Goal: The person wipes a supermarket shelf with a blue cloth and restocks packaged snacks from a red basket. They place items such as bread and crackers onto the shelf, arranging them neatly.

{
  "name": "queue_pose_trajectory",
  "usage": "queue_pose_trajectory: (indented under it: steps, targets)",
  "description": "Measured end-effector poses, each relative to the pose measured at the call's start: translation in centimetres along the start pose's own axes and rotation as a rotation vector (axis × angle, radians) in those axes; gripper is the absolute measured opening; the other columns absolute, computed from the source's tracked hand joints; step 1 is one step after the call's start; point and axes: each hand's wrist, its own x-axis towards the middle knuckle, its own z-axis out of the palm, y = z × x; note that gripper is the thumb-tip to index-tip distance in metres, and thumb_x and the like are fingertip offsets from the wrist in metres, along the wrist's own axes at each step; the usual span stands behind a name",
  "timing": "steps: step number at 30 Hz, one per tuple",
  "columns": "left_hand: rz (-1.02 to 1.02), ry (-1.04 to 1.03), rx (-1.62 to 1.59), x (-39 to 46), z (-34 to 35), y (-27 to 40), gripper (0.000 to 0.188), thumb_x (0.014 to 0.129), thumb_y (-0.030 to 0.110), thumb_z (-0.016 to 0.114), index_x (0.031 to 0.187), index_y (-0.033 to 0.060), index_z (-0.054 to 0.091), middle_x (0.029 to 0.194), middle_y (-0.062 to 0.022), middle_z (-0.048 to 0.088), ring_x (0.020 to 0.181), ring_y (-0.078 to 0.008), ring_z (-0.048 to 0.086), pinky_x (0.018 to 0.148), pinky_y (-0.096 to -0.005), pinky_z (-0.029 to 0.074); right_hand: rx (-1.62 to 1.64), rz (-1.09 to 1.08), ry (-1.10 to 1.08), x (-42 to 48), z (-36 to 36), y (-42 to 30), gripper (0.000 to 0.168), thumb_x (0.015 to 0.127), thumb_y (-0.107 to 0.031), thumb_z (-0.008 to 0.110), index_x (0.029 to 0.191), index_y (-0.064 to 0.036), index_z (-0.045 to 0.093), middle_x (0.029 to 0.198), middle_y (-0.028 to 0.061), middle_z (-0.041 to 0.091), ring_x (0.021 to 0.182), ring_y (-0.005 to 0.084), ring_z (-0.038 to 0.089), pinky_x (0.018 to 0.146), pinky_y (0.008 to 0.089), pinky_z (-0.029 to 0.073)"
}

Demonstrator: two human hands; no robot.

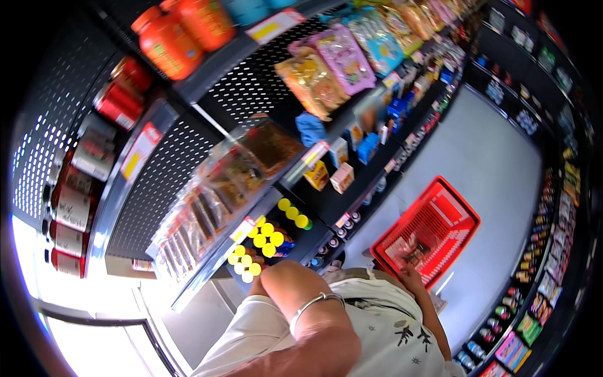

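Observation:
My left hand (292, 287), with a bracelet (318, 306) at its wrist, is beside the yellow-capped containers (266, 238) on the shelf. Its fingers are mostly hidden, so whether it holds anything is unclear. To the lower right, my right hand (411, 278) grips the near rim of a red plastic shopping basket (450, 200). Inside the basket lie clear packages (414, 249) with dark contents. Clear packets of brown food (202, 212) stand in a row on the shelf above the yellow caps.
Black shelving with a price-tag rail (202, 264) runs up to the right, bearing snack bags (346, 59) and small boxes (342, 178). Orange jars (172, 45) and red-capped or red bottles (70, 207) fill upper shelves. Another stocked shelf (532, 264) curves along the right, across the grey floor (490, 151).

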Motion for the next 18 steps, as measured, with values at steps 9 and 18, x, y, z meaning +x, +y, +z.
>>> queue_pose_trajectory:
  steps: [9,18]
  targets:
    - [0.336,0.030,0.124,2.4,-6.1,2.9,0.026,0.082,-0.003,0.055,0.107,0.0028,0.061,0.114,-0.0115,0.057,0.111,-0.0227,0.051,0.088,-0.0327,0.048,-0.112,-0.145,-0.109,2.0,0.9,-2.8,0.041,0.082,-0.020,0.064,0.114,0.004,0.058,0.079,0.0140,0.067,0.073,0.0225,0.066,0.067,0.0341,0.052]
    - [0.254,-0.242,0.418,1.2,-14.7,5.3,0.029,0.083,0.008,0.060,0.112,0.0058,0.059,0.115,-0.0098,0.056,0.112,-0.0244,0.050,0.096,-0.0371,0.039,0.075,-0.171,-0.300,5.2,1.9,-14.8,0.037,0.085,-0.020,0.064,0.114,0.002,0.057,0.097,0.0138,0.067,0.092,0.0181,0.065,0.082,0.0303,0.051]
